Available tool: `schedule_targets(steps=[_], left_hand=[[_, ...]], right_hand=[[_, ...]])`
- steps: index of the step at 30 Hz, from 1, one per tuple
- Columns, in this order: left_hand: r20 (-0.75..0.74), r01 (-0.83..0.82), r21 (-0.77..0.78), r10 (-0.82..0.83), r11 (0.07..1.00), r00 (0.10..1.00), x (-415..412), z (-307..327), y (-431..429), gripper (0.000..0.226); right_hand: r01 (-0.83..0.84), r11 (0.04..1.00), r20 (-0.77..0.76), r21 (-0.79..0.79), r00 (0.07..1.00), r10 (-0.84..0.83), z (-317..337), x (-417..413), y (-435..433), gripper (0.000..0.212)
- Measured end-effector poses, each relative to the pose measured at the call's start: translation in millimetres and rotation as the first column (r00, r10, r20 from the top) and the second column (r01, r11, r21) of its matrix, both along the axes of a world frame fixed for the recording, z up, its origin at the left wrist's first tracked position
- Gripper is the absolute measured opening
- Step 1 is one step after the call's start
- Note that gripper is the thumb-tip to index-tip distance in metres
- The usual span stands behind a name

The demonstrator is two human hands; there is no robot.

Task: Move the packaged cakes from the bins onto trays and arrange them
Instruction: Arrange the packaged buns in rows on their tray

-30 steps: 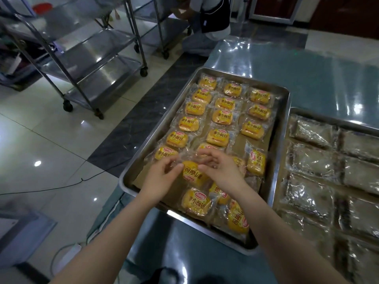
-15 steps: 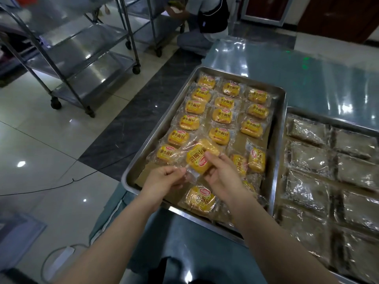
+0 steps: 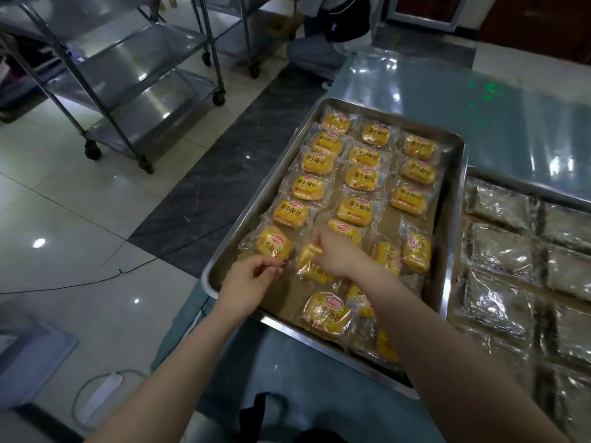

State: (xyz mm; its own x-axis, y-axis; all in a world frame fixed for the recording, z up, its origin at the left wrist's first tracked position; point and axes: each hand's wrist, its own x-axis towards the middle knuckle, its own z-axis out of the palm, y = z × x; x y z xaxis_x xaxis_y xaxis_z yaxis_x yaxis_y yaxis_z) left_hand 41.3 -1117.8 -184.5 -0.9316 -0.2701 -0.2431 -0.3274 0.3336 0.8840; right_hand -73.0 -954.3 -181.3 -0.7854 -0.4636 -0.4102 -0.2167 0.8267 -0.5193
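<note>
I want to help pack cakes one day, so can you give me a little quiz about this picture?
1. True or false: the right hand is empty.
2. What fills the right tray? A yellow cakes, B clear brownish packets, C nothing.
3. The farthest row on the left tray holds ___ yellow cakes.
Key: 1 false, its fingers pinch a yellow cake; 2 B; 3 three.

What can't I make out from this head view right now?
Head view:
Tray, near right corner: right forearm covers cakes there.
Left hand: curled fingers hide whether it pinches the corner cake.
Held cake in right hand: label blurred.
Second tray: cut by right edge; glare obscures contents.
</note>
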Motion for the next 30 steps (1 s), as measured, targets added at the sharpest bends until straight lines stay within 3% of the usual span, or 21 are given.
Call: schedule_targets(steps=[2, 5, 7, 9, 11, 13, 15, 18, 22, 24, 27, 30], left_hand=[[0.007, 0.016, 0.01, -0.016, 1.0, 1.0, -1.5, -1.2, -2.3, 0.021], [-0.009, 0.028, -0.044, -0.029, 0.999, 1.0, -2.0, -4.8, -2.9, 0.023], [-0.077, 0.064, -0.195, -0.081, 0.979, 0.994, -2.5, -8.2, -0.7, 0.025], [-0.104, 0.177, -0.406, -0.238, 0.896, 0.966, -5.2, -14.7, -0.6, 0.028], [0.062, 0.374, -0.531, -0.405, 0.761, 0.912, -9.9, -23.5, 0.9, 0.043], [0.251, 0.511, -0.536, -0.45, 0.672, 0.857, -14.0, -32.5, 2.7, 0.062], [0.312, 0.538, -0.532, -0.44, 0.654, 0.842, -17.4, -37.3, 6.5, 0.071], [0.325, 0.535, -0.519, -0.424, 0.667, 0.845, -24.8, -37.0, 13.7, 0.075], [0.342, 0.526, -0.536, -0.4, 0.66, 0.85, -30.0, -35.9, 19.8, 0.08], [0.356, 0.521, -0.585, -0.381, 0.622, 0.854, -29.2, -36.4, 20.8, 0.081], [0.333, 0.484, -0.697, -0.358, 0.53, 0.872, -29.6, -35.9, 19.7, 0.076], [0.296, 0.449, -0.697, -0.346, 0.559, 0.89, -33.8, -31.4, 18.8, 0.071]], right_hand=[[-0.02, 1.0, 0.0, 0.015, 1.0, 0.02, -11.5, 10.5, -1.8, 0.038], [-0.011, 1.0, -0.262, -0.007, 0.965, 0.009, -16.7, 23.7, 4.4, 0.041], [0.021, 1.0, -0.404, -0.016, 0.914, -0.026, -13.6, 29.7, 12.7, 0.044], [0.084, 0.996, -0.479, -0.042, 0.873, -0.094, -9.1, 33.3, 23.8, 0.039], [0.161, 0.987, -0.527, -0.019, 0.837, -0.147, -6.6, 34.3, 43.6, 0.029], [0.235, 0.97, -0.51, 0.058, 0.843, -0.174, -5.4, 32.6, 67.1, 0.025], [0.269, 0.957, -0.448, 0.105, 0.872, -0.196, -6.8, 33.8, 85.8, 0.027], [0.285, 0.958, -0.42, -0.022, 0.867, -0.267, -7.9, 40.4, 98.0, 0.027], [0.483, 0.855, -0.462, -0.187, 0.725, -0.511, -0.9, 29.0, 115.1, 0.024], [0.545, 0.833, -0.422, -0.096, 0.736, -0.53, 0.4, 19.3, 123.3, 0.032], [0.506, 0.856, -0.407, 0.108, 0.808, -0.427, -0.8, 8.0, 124.1, 0.042], [0.474, 0.874, -0.414, 0.102, 0.819, -0.396, -1.0, -4.0, 121.4, 0.035]])
